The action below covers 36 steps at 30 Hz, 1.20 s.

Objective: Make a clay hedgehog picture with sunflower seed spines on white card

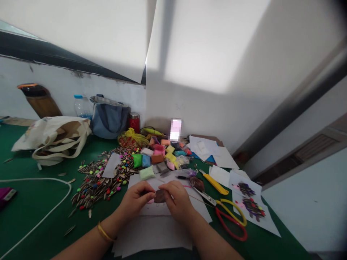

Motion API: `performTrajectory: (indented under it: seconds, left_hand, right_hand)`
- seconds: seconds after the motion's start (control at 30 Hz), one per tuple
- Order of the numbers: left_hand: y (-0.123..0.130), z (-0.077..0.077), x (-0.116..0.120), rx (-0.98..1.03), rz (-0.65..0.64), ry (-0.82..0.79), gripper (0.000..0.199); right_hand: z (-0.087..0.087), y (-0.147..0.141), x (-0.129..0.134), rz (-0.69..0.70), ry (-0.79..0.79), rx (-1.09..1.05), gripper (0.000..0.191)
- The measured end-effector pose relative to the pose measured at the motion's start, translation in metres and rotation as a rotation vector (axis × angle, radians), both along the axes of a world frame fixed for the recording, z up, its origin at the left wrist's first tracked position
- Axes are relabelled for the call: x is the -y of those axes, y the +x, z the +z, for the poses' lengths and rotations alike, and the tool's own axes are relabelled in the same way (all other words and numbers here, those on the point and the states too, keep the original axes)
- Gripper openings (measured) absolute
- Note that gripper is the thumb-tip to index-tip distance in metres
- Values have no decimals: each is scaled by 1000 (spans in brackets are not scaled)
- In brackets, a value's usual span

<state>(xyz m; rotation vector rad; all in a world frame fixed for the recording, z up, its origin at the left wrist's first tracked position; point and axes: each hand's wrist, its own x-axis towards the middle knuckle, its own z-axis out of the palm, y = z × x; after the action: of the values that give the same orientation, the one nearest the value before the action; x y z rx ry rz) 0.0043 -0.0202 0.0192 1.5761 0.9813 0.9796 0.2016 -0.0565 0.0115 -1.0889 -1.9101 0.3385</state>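
Note:
Over a stack of white paper point(151, 231), my left hand point(137, 199) and my right hand point(177, 202) meet with their fingertips close together. Both are closed in a pinch, and whatever lies between the fingers is too small or hidden to name. Just beneath the fingertips, a flat brown clay shape point(159, 196) with a pink bit at its left end lies on the top sheet, partly covered by my right fingers. A bangle circles my left wrist.
Sunflower seeds mixed with coloured pompoms point(94, 184) spread at the left. Coloured clay packets point(157, 158) lie behind the hands. Scissors point(217, 204), a yellow utility knife point(215, 183) and two seed-covered hedgehog pictures point(253, 209) are at the right. A white cable point(54, 207) curves at far left.

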Motion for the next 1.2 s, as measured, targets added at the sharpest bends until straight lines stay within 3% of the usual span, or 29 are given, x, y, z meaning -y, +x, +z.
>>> performTrajectory:
  seconds: [0.33,0.67,0.9,1.0,1.2]
  left_hand:
    - [0,-10,-1,-64,-3,25,25]
    - [0,-10,-2,-55,8,129,17]
    - [0,-6,-2,-73,29,60,18]
    - [-1,-6,-3,-34,34,16,23]
    - [-1,-15,-6,32,78,-31,27]
  right_hand:
    - [0,-1,0,15,4,15,22]
    - [0,-2,0,8,2,0,21]
    - [-2,-3,-1,-2,13,16,20]
    - [10,-5,4,-14,11,38,20]
    - [58,6,-1,5,71,217,28]
